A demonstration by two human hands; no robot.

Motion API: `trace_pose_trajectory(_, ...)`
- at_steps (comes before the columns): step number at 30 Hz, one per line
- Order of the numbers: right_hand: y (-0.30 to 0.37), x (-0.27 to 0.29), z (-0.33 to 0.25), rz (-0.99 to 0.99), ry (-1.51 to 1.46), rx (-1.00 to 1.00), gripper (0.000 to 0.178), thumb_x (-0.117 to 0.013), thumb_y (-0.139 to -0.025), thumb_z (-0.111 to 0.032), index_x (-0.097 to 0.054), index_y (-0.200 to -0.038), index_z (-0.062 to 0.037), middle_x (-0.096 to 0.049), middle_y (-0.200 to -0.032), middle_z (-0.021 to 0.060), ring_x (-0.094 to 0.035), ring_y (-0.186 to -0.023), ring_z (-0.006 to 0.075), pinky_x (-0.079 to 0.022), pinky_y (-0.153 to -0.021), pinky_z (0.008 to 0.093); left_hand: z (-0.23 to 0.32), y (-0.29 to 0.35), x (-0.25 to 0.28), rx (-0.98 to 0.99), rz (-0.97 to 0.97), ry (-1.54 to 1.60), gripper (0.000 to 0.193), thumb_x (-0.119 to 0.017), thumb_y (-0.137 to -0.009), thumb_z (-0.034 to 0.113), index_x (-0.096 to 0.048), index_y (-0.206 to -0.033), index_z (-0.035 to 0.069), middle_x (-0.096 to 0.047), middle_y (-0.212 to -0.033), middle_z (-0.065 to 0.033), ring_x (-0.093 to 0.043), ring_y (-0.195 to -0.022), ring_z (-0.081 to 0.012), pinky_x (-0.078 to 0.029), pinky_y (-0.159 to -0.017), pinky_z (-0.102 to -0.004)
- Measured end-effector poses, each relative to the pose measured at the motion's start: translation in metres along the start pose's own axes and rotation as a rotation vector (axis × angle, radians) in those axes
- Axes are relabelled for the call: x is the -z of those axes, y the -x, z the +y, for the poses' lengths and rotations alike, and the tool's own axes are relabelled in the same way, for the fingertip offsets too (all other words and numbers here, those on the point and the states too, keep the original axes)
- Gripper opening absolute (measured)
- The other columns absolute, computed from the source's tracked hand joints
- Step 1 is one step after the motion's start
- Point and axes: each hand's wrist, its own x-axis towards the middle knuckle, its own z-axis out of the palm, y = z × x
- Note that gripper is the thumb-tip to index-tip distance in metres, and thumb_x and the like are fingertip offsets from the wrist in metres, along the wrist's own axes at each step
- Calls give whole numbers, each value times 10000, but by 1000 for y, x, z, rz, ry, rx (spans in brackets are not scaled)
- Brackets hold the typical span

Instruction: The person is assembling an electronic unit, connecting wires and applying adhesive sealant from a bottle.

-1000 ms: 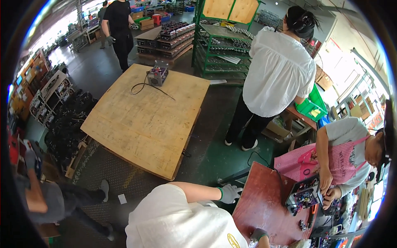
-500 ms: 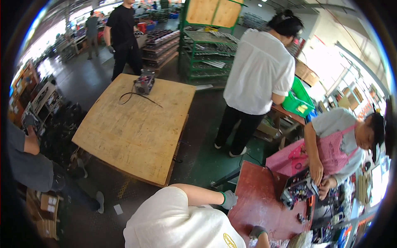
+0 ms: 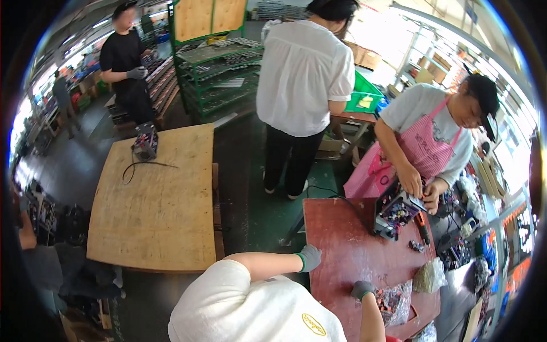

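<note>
My left hand point(image 3: 309, 258), in a grey-green glove, rests at the left edge of a red-brown worktable point(image 3: 336, 239). Its fingers lie loosely on the edge, holding nothing that I can see. Gloved in dark grey, my right hand point(image 3: 363, 289) lies on the tabletop beside a clear plastic bag of small red and dark parts point(image 3: 393, 302); its fingers look laid out and nothing shows in them. Across the table, a co-worker in a pink apron has both hands on an open metal-cased device point(image 3: 396, 215) with circuit parts inside.
A power screwdriver point(image 3: 423, 228) and a small dark part point(image 3: 416, 246) lie near the device. Another bag point(image 3: 429, 276) stands at the right. To the left is a wooden-topped table point(image 3: 154, 211) bearing a similar device point(image 3: 146, 142). A person in white stands beyond, near a green bin point(image 3: 364, 94).
The view has swung right and down, so things sit further left and more of the worktable shows. My hands stay at the table; the co-worker still handles the device.
</note>
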Motion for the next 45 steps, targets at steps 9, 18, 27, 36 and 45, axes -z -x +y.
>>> trace_pose_trajectory(9, 13, -8, -27, 110, -79, -98, 229, -563, -833, -233, -745, -961, -183, -717, -1020, 48, -692, -933, 258, -536, -699, 441, -27, -4, 28, -150, -143, -54, 253, -664, -745, 296, -717, -930, 132, -648, -1003, -105, -659, -884, -279, -514, -675, -440)
trace_pose_trajectory(18, 49, -30, -48, 484, -473, -544, 164, -597, -810, -211, -732, -855, -128, -710, -921, 95, -679, -853, 288, -512, -680, 421, -28, -30, 72, -277, -493, -165, 473, -730, -716, 501, -713, -1046, 164, -669, -1099, -88, -649, -1020, -256, -527, -801, -428)
trace_pose_trajectory(27, 161, -126, -105, 625, -1261, -1214, 348, -512, -862, -379, -676, -872, -71, -664, -929, 200, -635, -900, 370, -493, -768, 474, -39, -44, 62, -382, -565, -79, 461, -741, -688, 523, -734, -962, 153, -689, -1035, -69, -659, -966, -259, -521, -811, -394)
trace_pose_trajectory(36, 169, -162, -132, 391, -1417, -1304, 411, -474, -858, -366, -674, -987, -30, -637, -1058, 226, -603, -1019, 382, -471, -878, 471, -45, -55, 54, -345, -677, 8, 436, -755, -687, 484, -733, -958, 143, -693, -1030, -78, -651, -996, -266, -518, -830, -387)
trace_pose_trajectory(45, 164, -191, -104, 284, -1647, -1143, 339, -593, -836, -325, -703, -785, -8, -688, -772, 184, -682, -761, 309, -518, -729, 398, -41, -52, 63, -416, -562, -6, 453, -758, -679, 487, -725, -929, 111, -690, -1007, -110, -658, -953, -297, -523, -800, -394)
